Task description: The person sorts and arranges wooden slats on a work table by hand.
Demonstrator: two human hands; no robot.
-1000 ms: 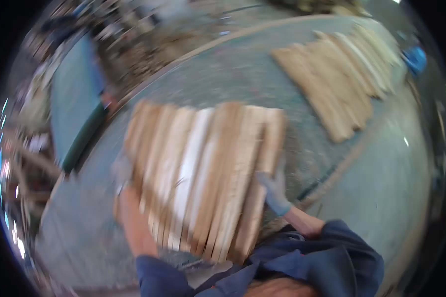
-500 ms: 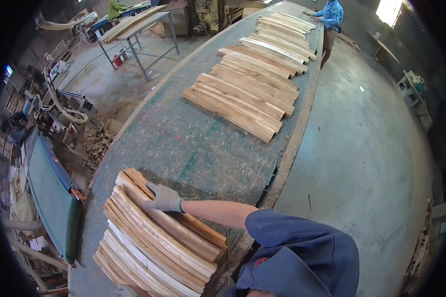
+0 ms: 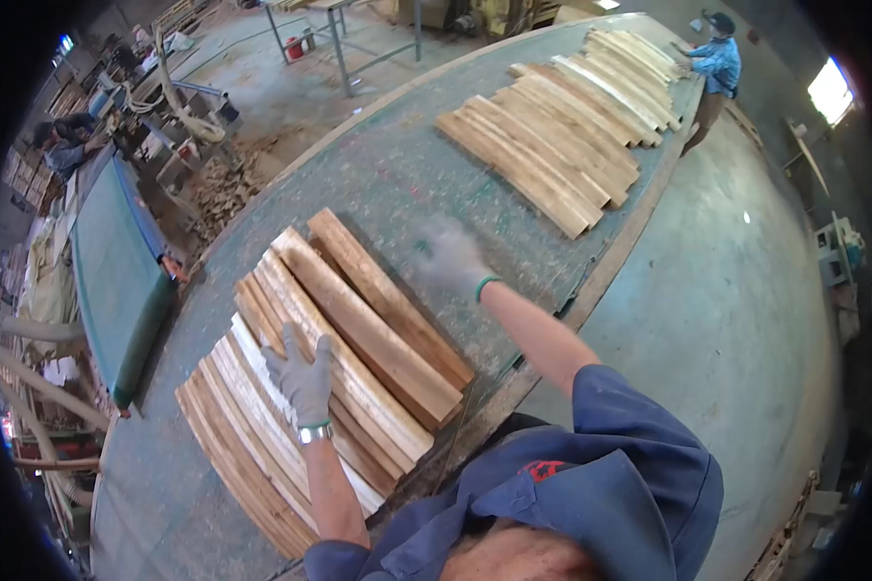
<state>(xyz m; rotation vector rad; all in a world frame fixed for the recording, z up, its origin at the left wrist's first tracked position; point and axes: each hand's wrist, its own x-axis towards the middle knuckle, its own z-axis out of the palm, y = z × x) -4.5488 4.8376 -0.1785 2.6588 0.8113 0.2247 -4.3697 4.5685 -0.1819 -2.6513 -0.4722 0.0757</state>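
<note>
Several long wooden strips (image 3: 363, 334) lie side by side on the green-grey tabletop in front of me. My left hand (image 3: 302, 380), in a grey glove with a watch at the wrist, rests on the middle strips with its fingers spread. To the right of these strips, my right hand (image 3: 448, 254), also gloved, is over the tabletop. Motion blurs its fingers, and I see no strip in it. The outermost strip (image 3: 388, 295) on that side lies slightly apart from its neighbour at the far end.
Farther along the long table (image 3: 358, 174) lies another row of wooden strips (image 3: 543, 160). A person in a blue shirt (image 3: 717, 66) stands at its far right edge. A green-topped conveyor (image 3: 116, 281) and a pile of wood scraps (image 3: 234, 184) are at the left.
My right hand has left the strips and moved right over the tabletop. My left hand has come fully into view on the strips, whose right-hand pieces are spread wider. The view has shifted.
</note>
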